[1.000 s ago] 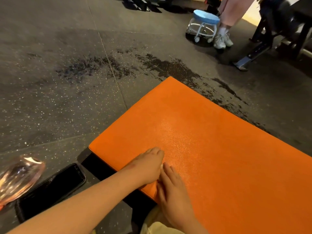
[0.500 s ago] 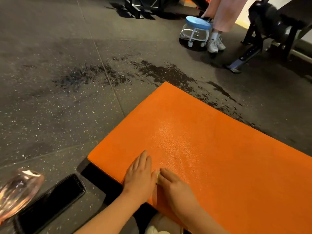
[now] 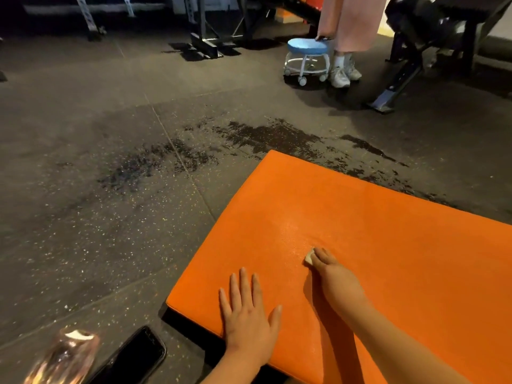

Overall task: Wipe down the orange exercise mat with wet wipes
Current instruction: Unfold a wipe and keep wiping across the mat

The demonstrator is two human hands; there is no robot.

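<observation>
An orange exercise mat lies flat on a dark, speckled rubber floor, its near left corner pointing toward the camera and its right side running out of view.

The person's left hand rests palm down just inside that near left corner, fingers straight and spread apart, thumb out to the side, holding nothing. The right hand reaches further in toward the middle of the mat, its fingers bent over a small, bunched white wet wipe and pressing it onto the orange surface. Only the wipe's front edge shows beyond the fingertips. The two hands are apart, with bare mat between them.

On the floor just off the mat's near left corner lies a black phone, screen up and dark. Beside it is a clear, pinkish bottle, blurred at the frame's edge.

Dark wet patches mark the floor along the mat's far edge. Beyond them stands a blue-topped rolling stool, next to a person in white sneakers, near a black bench.
</observation>
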